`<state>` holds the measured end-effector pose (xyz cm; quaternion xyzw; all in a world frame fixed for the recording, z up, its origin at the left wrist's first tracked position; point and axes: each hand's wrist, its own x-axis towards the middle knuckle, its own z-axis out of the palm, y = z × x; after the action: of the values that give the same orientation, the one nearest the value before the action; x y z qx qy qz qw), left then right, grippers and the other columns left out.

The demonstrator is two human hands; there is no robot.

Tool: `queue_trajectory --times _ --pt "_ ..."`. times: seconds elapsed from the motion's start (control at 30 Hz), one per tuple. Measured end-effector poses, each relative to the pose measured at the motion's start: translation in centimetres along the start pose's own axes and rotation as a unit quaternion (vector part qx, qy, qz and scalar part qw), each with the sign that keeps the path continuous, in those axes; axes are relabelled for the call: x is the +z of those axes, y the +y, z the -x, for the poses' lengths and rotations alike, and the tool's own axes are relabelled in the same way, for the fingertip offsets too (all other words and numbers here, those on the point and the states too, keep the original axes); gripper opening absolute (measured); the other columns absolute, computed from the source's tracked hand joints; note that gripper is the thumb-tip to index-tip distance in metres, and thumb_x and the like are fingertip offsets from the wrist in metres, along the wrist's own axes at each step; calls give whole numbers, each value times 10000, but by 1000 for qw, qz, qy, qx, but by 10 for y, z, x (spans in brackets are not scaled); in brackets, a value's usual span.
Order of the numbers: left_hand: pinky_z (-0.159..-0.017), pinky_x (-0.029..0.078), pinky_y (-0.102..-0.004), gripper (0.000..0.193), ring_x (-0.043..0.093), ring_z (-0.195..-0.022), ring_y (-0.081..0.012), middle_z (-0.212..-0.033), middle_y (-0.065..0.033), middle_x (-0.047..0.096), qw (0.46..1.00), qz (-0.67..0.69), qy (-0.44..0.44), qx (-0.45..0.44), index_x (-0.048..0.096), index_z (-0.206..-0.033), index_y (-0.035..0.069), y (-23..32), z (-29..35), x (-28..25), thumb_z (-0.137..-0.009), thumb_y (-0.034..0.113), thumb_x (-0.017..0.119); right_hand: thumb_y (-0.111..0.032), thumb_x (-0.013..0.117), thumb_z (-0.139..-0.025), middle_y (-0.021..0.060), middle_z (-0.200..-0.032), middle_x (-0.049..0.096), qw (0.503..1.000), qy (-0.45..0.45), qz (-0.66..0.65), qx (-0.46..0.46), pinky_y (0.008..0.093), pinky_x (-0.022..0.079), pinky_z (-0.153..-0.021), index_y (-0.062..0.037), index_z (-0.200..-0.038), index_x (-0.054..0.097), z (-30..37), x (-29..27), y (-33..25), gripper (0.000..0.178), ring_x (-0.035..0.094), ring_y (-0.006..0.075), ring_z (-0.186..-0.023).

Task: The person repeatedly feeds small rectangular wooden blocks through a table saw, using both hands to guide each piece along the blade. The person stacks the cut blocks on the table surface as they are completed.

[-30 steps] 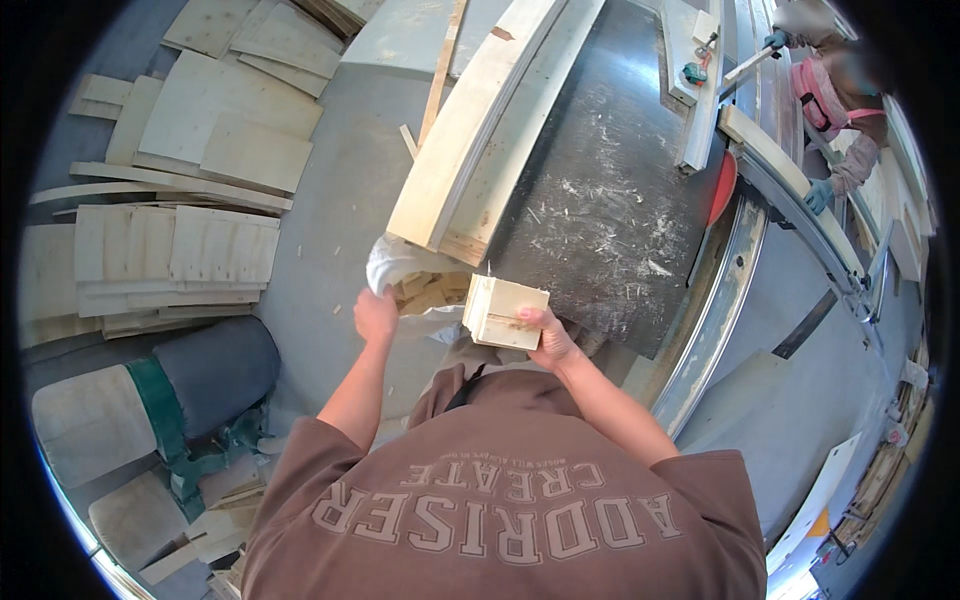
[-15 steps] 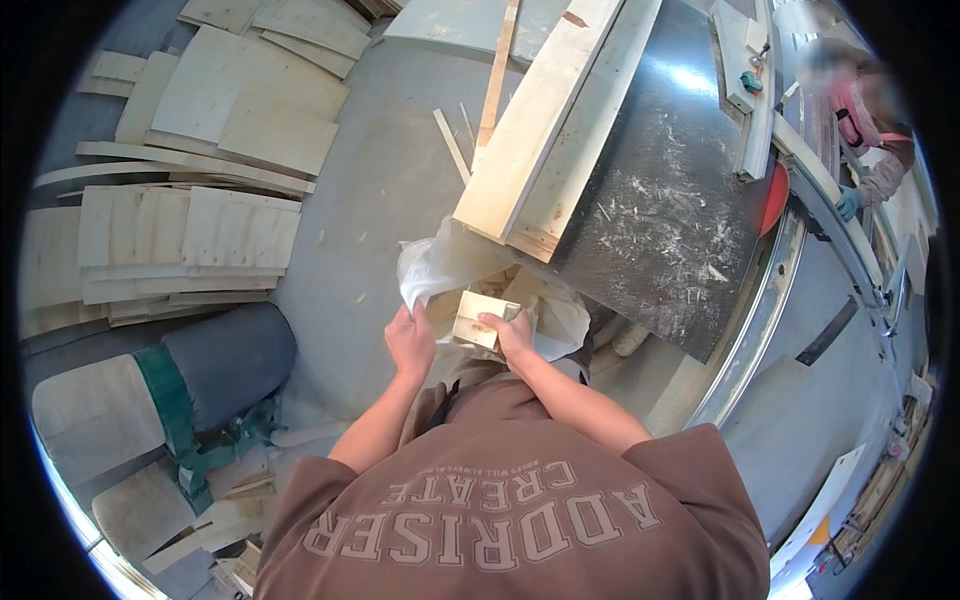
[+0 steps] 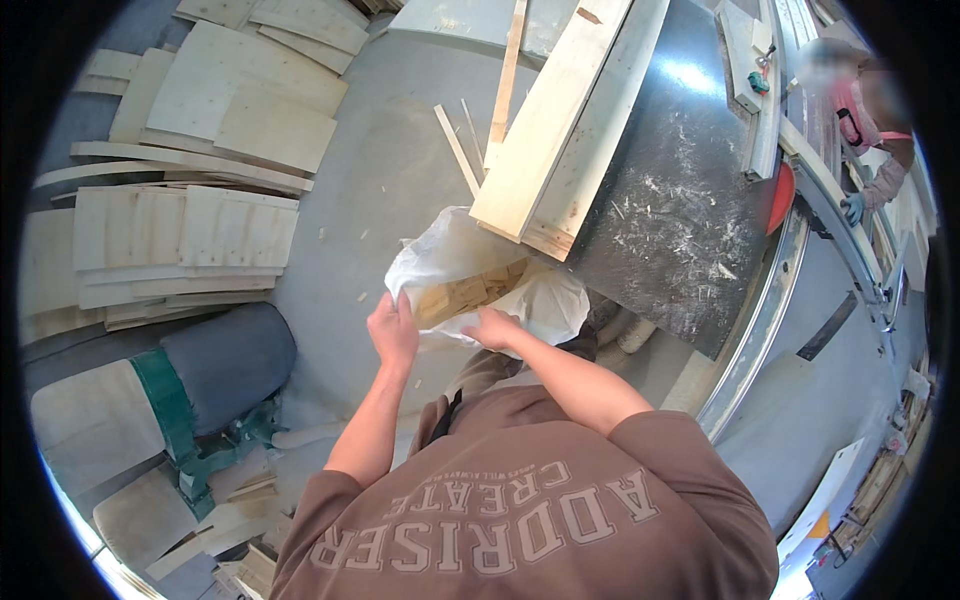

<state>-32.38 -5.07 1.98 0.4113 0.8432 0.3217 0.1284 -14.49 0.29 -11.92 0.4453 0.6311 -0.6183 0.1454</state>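
Note:
A white plastic sack (image 3: 432,252) stands in front of me with its mouth spread wide. Inside it lie several pale wooden offcuts (image 3: 465,295). My left hand (image 3: 393,330) is closed on the left part of the sack's rim, pulling it up. At the near edge of the mouth, my right hand (image 3: 495,328) has its fingers curled on the sack's rim, and no wood block shows in it. Some of its fingertips are hidden by the plastic.
Long boards (image 3: 550,130) lie beyond the sack, beside a dusty dark worktable (image 3: 680,200). Stacked plywood pieces (image 3: 190,230) fill the left, above a green-and-grey machine (image 3: 160,390). A red disc-shaped thing (image 3: 782,198) and another person (image 3: 870,130) are at right.
The small wood block has left my right hand, which now sits lower and left on the sack's rim. My left hand has shifted slightly left, and the sack's mouth is wider.

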Motion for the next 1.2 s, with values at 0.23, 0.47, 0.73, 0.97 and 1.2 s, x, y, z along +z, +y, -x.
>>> queue_trajectory --times 0.23,0.47,0.73,0.97,1.2 --pt "-694 504 -539 392 637 -709 -464 -798 -270 680 994 -84 23 -63 649 -891 -46 -16 -51 -1 -999 324 722 -386 615 -1055 207 -1193 717 961 219 111 -125 578 465 -1023 -19 -1112 710 93 -15 50 383 654 425 -1135" --pt "-852 547 -545 437 691 -922 -467 -1001 -232 747 982 -150 -91 -62 698 -1055 -32 41 -60 25 -935 376 800 70 562 -823 172 -925 610 899 399 -89 -155 473 497 -822 -23 -783 561 181 -91 102 101 615 399 -938" --pt "-1046 472 -480 488 604 -1163 -378 -1247 -240 606 967 -135 104 189 573 -1314 -74 147 21 105 -995 253 743 1 632 -820 122 -889 656 834 523 -86 -153 453 509 -781 -26 -714 571 258 -163 200 126 630 360 -905" --pt "-655 522 -420 409 613 -617 -263 -639 -161 594 955 5 -255 153 668 -821 -51 244 80 199 -1075 270 648 -1 604 -840 138 -878 679 827 519 -153 -155 462 526 -786 -26 -728 636 298 -186 259 119 659 367 -889" --pt "-649 497 -405 170 601 -748 -196 -861 -143 670 928 105 -317 164 622 -1004 2 267 99 271 -1009 -46 459 -114 596 -1009 193 -928 727 830 504 -232 -60 535 534 -797 -14 -924 635 324 -201 277 137 708 421 -913"
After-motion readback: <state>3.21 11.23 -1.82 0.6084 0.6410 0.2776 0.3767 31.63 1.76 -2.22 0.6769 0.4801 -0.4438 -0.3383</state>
